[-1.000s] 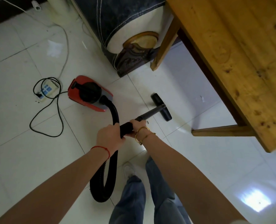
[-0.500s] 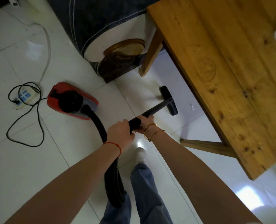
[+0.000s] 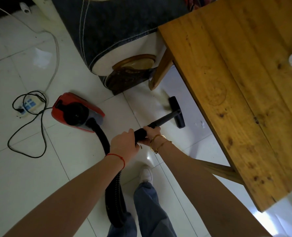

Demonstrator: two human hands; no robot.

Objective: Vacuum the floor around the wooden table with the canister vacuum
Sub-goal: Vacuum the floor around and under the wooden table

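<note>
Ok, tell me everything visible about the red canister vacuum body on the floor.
The red canister vacuum body lies on the white tiled floor, left of the wooden table. It looks like glossy plastic, with a black round centre and a grey front end. A black ribbed hose leaves that end. A black power cord runs from its rear to a white power strip. No hand touches it.

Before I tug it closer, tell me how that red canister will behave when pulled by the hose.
The red canister sits low on smooth glossy tile, so it will probably slide or roll along easily. The ribbed black hose loops slack, so it likely gives before the body moves. The black cord lies coiled beside it and could snag.
</note>
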